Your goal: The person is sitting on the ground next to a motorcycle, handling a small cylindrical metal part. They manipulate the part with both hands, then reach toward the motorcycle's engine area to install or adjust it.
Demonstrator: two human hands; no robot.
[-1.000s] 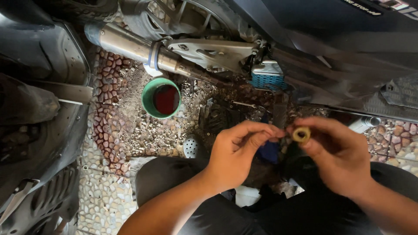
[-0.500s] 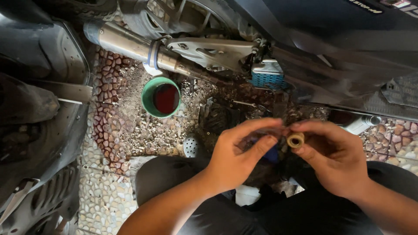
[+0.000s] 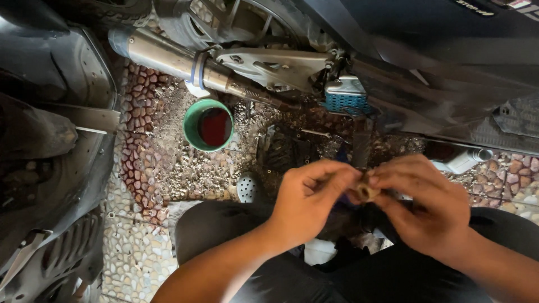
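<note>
Both my hands meet in front of my lap over a small brass-coloured ring-shaped part. My right hand pinches the ring between thumb and fingers. My left hand closes its fingertips on the ring's left side, touching it. Below them are my dark trousers. Beyond the hands stands a motorcycle with its silver exhaust pipe and grey swingarm.
A green cup with dark red liquid stands on the pebble-paved ground under the exhaust. A blue-and-silver engine part hangs beside the swingarm. Dark tools and a rag lie on oily ground. Black body panels lie at left.
My hands have drawn closer together and dropped slightly; the left fingertips now close onto the ring, which has tilted so its hole shows less.
</note>
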